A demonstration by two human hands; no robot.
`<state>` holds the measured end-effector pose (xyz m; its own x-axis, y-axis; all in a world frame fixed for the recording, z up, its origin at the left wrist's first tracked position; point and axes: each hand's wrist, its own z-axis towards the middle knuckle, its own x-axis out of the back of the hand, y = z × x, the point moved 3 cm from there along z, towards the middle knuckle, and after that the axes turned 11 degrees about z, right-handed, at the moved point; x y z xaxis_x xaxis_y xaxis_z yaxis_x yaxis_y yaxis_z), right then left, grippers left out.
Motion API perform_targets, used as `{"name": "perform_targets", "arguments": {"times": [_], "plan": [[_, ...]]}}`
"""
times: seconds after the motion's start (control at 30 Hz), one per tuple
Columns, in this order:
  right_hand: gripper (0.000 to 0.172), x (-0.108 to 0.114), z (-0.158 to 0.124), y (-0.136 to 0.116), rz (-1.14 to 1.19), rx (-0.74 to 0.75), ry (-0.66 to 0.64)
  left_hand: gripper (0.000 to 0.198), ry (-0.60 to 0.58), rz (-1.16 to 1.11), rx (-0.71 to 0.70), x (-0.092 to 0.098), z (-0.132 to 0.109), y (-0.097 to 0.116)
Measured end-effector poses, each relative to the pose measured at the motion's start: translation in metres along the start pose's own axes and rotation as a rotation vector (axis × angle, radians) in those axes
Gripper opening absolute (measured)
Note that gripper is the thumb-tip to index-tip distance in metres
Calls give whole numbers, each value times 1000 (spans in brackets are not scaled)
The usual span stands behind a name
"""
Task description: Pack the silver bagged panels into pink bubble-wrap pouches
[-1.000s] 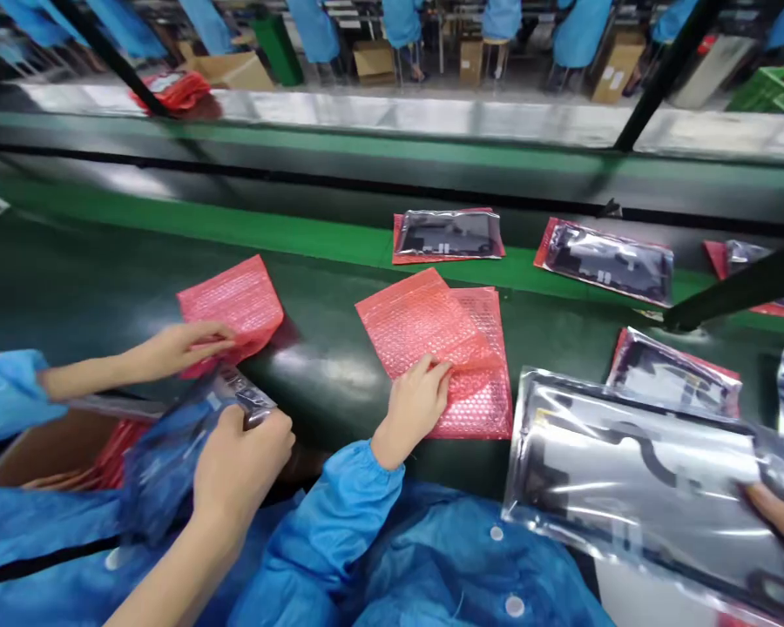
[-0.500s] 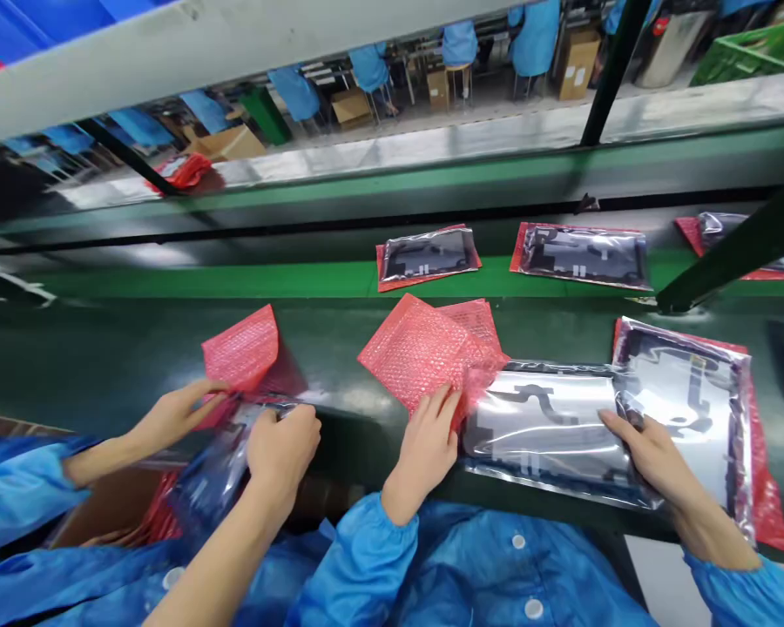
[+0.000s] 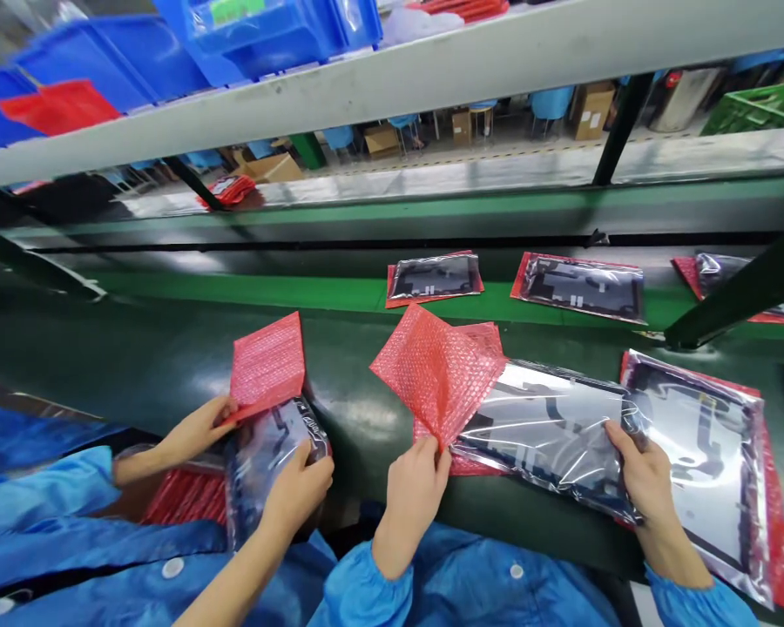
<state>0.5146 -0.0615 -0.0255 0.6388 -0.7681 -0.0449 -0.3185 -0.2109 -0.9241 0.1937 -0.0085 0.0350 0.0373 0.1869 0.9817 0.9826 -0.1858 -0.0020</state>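
Observation:
My left hand [image 3: 411, 488] pinches the lower edge of a red bubble-wrap bag [image 3: 435, 366], whose mouth is pulled up into a fold. A flat screen panel in a shiny clear bag [image 3: 542, 422] lies with its left end at the bubble bag; I cannot tell how far inside it is. My right hand [image 3: 646, 479] grips the panel's right end, thumb on top. Beneath the folded bag lies more red bubble wrap [image 3: 487, 340]. Right of my right hand, another bagged panel [image 3: 699, 461] rests on red bubble wrap [image 3: 780, 522].
On my left a co-worker's hands [image 3: 300, 479] hold a bagged panel [image 3: 267, 453] and a red bubble bag [image 3: 267, 361]. Bagged panels [image 3: 581, 283] lie on the green strip behind. A dark green post [image 3: 745, 270] stands at right; a shelf with blue bins [image 3: 267, 39] crosses above.
My left hand has moved down to the bubble bag's lower edge, and the bag's mouth has folded up. The panel has tilted, right end lower. The co-worker's panel has come up to their bag.

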Motion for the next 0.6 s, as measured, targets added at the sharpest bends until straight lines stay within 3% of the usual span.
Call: {"name": "perform_targets", "arguments": {"times": [0.13, 0.3, 0.4, 0.53, 0.6], "plan": [[50, -2, 1, 9, 18, 73, 29, 21, 1, -1, -26, 13, -9, 22], [54, -20, -10, 22, -44, 104, 95, 24, 165, -246, -112, 5, -14, 48], [54, -34, -29, 28, -52, 91, 106, 28, 168, -630, -66, -12, -10, 42], [51, -46, -54, 54, 43, 107, -18, 31, 2, -1374, 143, -27, 3, 24], [50, -46, -58, 68, 39, 119, -132, 39, 111, -1649, 264, -25, 10, 16]]}}
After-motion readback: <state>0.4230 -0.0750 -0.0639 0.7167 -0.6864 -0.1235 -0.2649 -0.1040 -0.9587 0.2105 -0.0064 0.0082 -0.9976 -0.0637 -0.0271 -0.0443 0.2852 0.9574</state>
